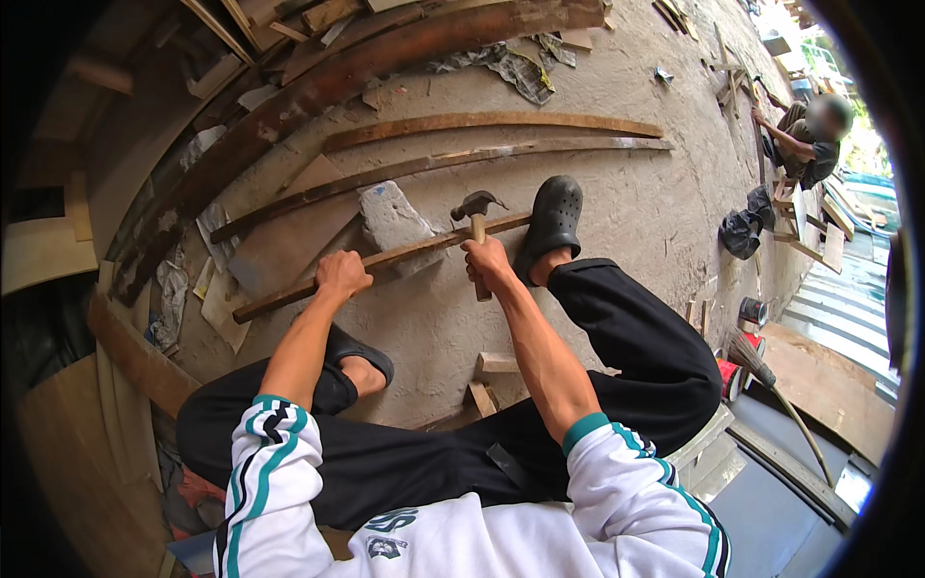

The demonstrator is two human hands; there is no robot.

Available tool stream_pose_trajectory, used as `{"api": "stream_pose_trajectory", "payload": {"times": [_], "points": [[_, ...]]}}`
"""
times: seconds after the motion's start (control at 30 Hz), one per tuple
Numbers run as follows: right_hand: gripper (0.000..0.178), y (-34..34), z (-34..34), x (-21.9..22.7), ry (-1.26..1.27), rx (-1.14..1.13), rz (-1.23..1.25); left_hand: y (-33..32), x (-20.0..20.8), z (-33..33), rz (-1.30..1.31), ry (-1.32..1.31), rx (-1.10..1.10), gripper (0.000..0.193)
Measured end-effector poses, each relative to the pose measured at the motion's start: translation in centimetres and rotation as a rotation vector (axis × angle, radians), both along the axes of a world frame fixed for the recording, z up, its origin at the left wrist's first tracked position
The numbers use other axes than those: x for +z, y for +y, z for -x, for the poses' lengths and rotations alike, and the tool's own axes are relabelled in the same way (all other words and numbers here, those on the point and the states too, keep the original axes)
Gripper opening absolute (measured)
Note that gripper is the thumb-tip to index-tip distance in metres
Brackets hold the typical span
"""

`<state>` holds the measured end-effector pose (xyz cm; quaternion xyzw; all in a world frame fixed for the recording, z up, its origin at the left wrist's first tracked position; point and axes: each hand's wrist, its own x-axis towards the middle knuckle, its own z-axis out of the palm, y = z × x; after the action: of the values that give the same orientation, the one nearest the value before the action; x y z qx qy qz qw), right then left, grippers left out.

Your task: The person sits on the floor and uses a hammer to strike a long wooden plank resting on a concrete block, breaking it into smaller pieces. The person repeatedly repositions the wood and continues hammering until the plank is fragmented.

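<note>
My left hand (343, 275) is closed around a narrow wooden strip (412, 249), toward the strip's left end. In my right hand (486, 262) is the wooden handle of a claw hammer (476, 204), whose dark metal head sits just above the strip. A rough whitish block (393, 214) lies under the strip, between my two hands. The strip's right end reaches my clog (556, 214); whether the foot presses on it I cannot tell.
Two long wooden strips (501, 121) lie beyond the block, with a wide brown beam (318, 91) farther back. Crumpled paper (520, 69) lies near the beam. At right are a broom (753, 358), cans (753, 311), a black bag (744, 229) and another person (807, 140) crouching.
</note>
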<state>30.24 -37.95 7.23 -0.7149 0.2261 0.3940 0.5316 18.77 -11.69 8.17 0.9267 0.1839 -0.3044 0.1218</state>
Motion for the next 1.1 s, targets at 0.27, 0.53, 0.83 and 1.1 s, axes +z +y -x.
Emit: {"api": "stream_pose_trajectory", "payload": {"times": [0.27,0.53,0.83,1.1], "points": [[0.014,0.1,-1.6,-0.7,0.053,0.006,-0.019,0.0,0.0,-0.2,0.006,-0.007,-0.011,0.034],[0.017,-1.7,0.7,-0.4,0.014,-0.139,-0.061,-0.3,0.1,0.6,-0.001,-0.052,-0.040,0.035],[0.020,-4.7,2.3,2.8,-0.132,0.100,0.132,-2.3,-2.6,5.1,-0.035,-0.622,-0.034,0.050],[0.022,-6.7,5.2,2.1,-0.085,-0.027,0.122,-0.1,-2.7,3.7,-0.148,-0.670,-0.092,0.046]]}}
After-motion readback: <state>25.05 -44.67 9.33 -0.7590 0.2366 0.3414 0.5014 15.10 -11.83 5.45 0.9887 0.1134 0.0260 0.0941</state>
